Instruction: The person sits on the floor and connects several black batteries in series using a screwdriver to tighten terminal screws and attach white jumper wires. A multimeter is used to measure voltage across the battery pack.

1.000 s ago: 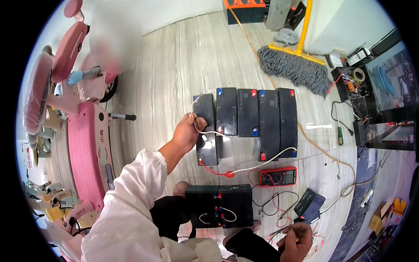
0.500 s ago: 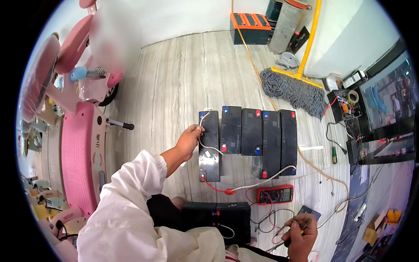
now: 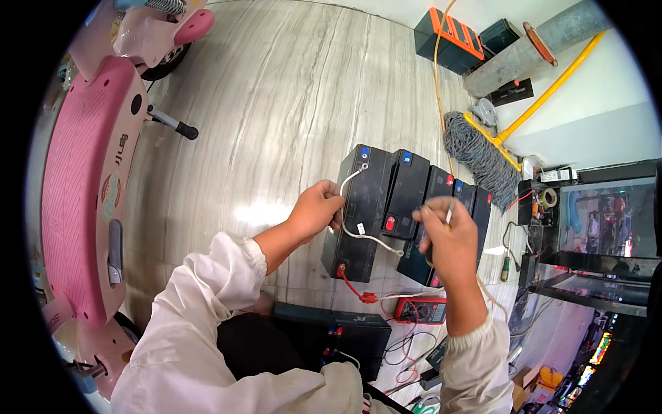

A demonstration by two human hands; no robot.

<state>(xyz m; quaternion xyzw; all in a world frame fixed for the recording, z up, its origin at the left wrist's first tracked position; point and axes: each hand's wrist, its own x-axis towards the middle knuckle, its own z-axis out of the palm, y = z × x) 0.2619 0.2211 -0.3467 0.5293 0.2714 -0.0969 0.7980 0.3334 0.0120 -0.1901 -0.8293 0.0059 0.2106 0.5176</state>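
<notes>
A row of black batteries stands on the floor before me, with red and blue terminal corners. My left hand (image 3: 323,207) is closed at the edge of the leftmost battery (image 3: 370,196), pinching a white cable (image 3: 374,239) with ring ends. One ring lies near that battery's far blue terminal; the other end hangs loose on the right. A red lead (image 3: 353,286) leaves its near terminal. Above the middle batteries, my right hand (image 3: 448,231) is closed around a thin tool that looks like a screwdriver, partly hidden by the fingers and blurred.
A red multimeter (image 3: 420,310) with tangled leads lies near the batteries. More batteries (image 3: 362,331) are close to my legs. A pink scooter (image 3: 89,193) stands on the left. A mop (image 3: 476,148), an orange-topped case (image 3: 448,41) and a green-handled screwdriver (image 3: 505,268) are on the right.
My right hand has come up from the lower right to above the batteries. My left hand still pinches the white cable. The view has shifted and turned.
</notes>
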